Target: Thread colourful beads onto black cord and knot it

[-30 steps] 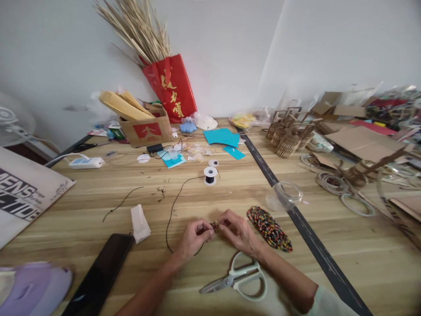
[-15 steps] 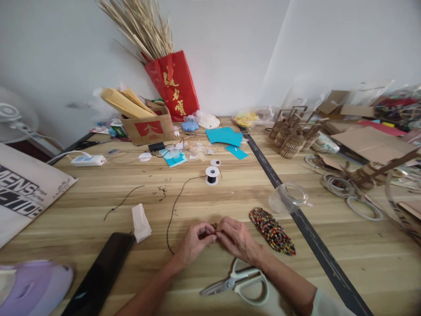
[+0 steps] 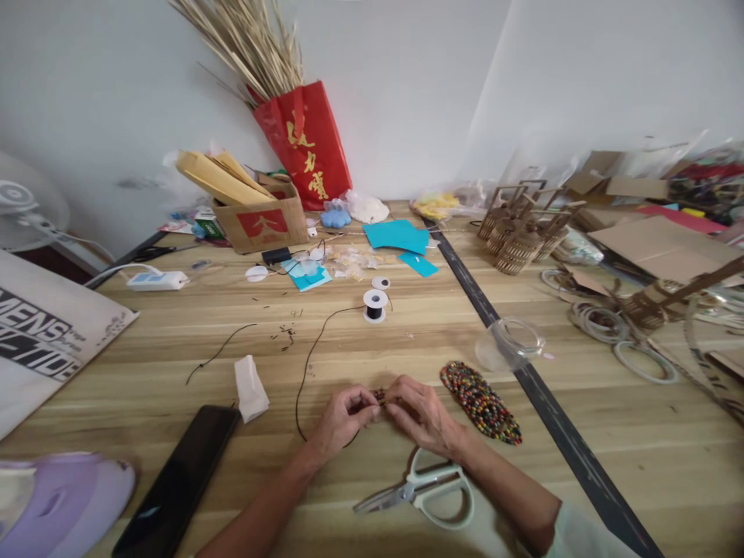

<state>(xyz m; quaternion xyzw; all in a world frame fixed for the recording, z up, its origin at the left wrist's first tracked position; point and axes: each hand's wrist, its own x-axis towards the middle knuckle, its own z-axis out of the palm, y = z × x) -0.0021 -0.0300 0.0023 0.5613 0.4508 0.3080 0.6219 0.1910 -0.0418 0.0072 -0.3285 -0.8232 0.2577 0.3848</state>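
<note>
Both hands meet over the wooden table around a small beaded strand (image 3: 380,396), most of it hidden by fingers. My left hand (image 3: 344,422) pinches the strand's left side. My right hand (image 3: 421,415) closes its fingers on the right side. A black cord (image 3: 298,391) runs from a white spool (image 3: 375,307) down to my left hand and passes beneath it. Right of my right hand lies a pile of multicoloured beaded bracelets (image 3: 481,403). Scissors with pale handles (image 3: 418,490) rest near my right forearm, blades pointing left.
A black phone (image 3: 177,480) and a folded white paper (image 3: 251,389) lie to the left. A clear plastic bowl (image 3: 503,345) sits on the dark strip at right. Farther back are blue sheets (image 3: 396,235), a cardboard box (image 3: 264,223) and small bamboo baskets (image 3: 517,246).
My hands have moved slightly apart at the fingertips, and more of the beaded strand shows between them. The view has shifted a little.
</note>
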